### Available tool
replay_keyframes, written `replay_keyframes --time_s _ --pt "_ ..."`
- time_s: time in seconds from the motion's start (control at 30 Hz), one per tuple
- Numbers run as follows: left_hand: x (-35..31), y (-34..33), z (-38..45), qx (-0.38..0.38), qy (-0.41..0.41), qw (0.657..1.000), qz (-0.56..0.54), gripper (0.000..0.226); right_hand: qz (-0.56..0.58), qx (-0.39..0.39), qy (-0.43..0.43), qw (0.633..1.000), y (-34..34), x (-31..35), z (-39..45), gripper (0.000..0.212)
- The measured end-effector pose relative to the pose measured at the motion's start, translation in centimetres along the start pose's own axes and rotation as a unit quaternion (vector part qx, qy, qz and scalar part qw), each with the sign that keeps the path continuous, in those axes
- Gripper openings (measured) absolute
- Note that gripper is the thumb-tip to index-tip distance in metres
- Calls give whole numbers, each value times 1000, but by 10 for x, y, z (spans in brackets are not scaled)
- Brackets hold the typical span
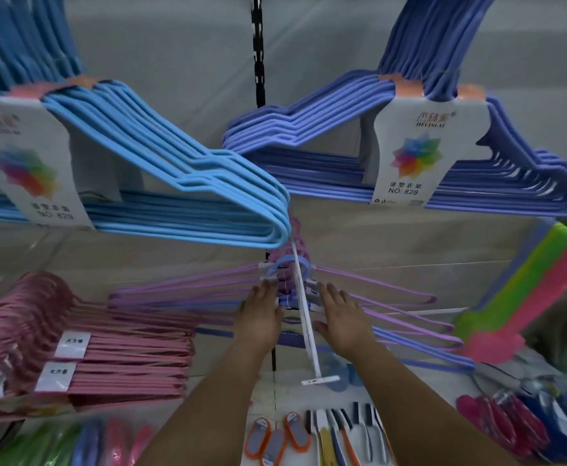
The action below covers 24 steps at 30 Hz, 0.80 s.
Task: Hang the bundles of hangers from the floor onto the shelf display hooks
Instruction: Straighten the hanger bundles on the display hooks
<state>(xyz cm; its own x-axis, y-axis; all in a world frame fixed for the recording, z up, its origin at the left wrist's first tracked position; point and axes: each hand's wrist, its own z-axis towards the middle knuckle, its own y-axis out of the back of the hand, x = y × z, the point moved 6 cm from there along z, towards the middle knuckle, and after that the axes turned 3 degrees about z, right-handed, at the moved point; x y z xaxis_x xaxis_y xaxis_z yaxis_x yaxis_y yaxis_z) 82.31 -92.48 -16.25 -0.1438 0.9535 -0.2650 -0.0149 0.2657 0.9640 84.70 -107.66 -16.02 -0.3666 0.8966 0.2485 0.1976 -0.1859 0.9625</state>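
Observation:
A bundle of lilac and purple hangers (393, 311) hangs on a white display hook (304, 317) in the middle of the shelf wall. My left hand (260, 311) and my right hand (341, 317) reach up on either side of the hook, fingers stretched out and touching the necks of the bundle. Neither hand plainly curls round anything. Above hang a light blue bundle (187, 183) and a violet-blue bundle (477, 183), each with a white label. A pink bundle (83, 348) hangs at the lower left.
A black slotted upright (259, 52) runs down the grey back panel. Green and pink items (524, 301) hang at the right edge. Below are brushes and combs (312, 435) and coloured clips (517, 422) on lower hooks.

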Motion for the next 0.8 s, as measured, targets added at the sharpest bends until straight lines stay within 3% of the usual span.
replay_keyframes --time_s 0.13,0.27,0.37,0.5,0.6,0.63,0.73,0.8 --pt "-7 -8 17 26 -33 998 50 62 -4 32 -1 999 -17 -1 20 74" --pt "-4 -12 23 11 -42 997 68 63 -16 32 9 999 -25 1 36 110" --pt "1 -15 28 -30 -50 995 77 64 -23 19 25 999 -32 3 46 99" --pt "3 -21 42 -66 -64 992 89 68 -2 -12 22 1000 -35 -7 56 139" --pt "-1 -20 51 -93 -49 993 55 67 22 -24 29 999 -30 -12 64 133" --pt "-2 -22 52 -92 -37 994 36 68 21 -29 37 999 -28 -12 66 125" --pt "-4 -30 56 -69 -10 998 0 70 12 -50 57 997 -25 -12 72 76" --pt "-4 -33 58 -71 3 997 -2 68 14 -60 57 996 -24 -13 75 75"
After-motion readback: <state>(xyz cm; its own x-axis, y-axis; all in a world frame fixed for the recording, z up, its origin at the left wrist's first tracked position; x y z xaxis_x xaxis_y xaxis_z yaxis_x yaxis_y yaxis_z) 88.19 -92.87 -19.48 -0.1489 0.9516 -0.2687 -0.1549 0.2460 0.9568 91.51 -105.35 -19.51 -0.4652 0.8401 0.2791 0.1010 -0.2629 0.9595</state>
